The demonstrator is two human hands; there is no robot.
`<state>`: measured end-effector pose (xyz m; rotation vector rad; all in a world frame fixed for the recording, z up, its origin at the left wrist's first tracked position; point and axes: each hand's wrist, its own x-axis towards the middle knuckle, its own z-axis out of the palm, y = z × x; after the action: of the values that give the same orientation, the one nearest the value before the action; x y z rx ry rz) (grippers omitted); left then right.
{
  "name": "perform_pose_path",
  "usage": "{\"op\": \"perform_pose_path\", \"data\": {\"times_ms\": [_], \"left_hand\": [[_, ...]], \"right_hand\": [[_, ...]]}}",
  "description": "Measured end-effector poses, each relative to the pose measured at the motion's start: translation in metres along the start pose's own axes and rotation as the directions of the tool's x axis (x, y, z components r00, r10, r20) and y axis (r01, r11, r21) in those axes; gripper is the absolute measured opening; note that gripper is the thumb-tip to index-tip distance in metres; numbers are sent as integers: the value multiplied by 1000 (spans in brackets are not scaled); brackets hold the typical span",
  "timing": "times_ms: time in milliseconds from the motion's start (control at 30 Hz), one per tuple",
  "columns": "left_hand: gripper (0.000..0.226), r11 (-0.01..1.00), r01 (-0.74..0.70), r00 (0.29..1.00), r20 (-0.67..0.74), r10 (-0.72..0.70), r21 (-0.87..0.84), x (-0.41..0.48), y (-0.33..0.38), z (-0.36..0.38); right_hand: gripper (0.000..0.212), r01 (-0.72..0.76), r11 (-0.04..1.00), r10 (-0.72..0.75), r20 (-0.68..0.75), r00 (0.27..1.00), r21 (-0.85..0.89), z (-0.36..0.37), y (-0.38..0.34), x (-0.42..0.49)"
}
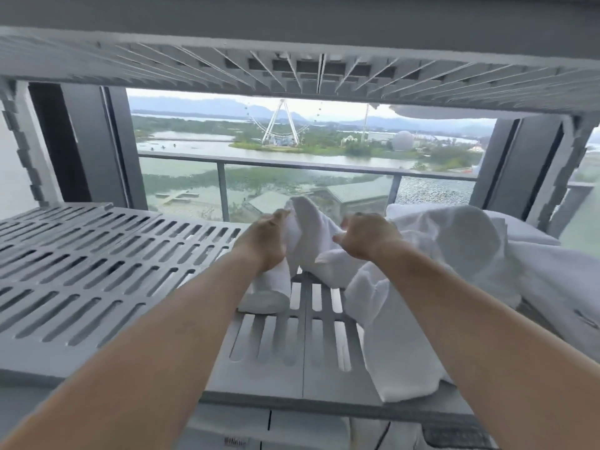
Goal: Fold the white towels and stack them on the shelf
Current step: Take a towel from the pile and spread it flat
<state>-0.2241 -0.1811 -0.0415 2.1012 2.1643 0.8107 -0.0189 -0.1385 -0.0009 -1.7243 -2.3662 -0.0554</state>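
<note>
Both grips pinching white towel | left hand | right hand | towel crumpled, unfolded

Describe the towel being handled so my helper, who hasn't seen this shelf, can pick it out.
Start at the grey slatted shelf in front of the window. Near its middle, both hands, left hand and right hand, grip one white towel held up off the slats. Unlike the crumpled pile lying to its right, it is lifted and stretched between the hands.
</note>
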Motion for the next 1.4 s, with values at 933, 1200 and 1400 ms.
{"op": "perform_pose_path", "data": {"times_ms": [933, 1200, 1400], "left_hand": [[29, 989, 68, 998, 18, -66, -132, 34, -64, -25], [36, 982, -97, 988, -106, 115, 160, 39, -121, -69], [45, 963, -163, 957, -204, 208, 216, 32, -177, -84]], "right_hand": [[4, -11, 995, 0, 121, 993, 96, 56, -20, 86], [31, -60, 995, 65, -65, 996, 86, 47, -89, 69], [4, -54, 993, 68, -136, 988, 104, 67, -131, 52]]}}
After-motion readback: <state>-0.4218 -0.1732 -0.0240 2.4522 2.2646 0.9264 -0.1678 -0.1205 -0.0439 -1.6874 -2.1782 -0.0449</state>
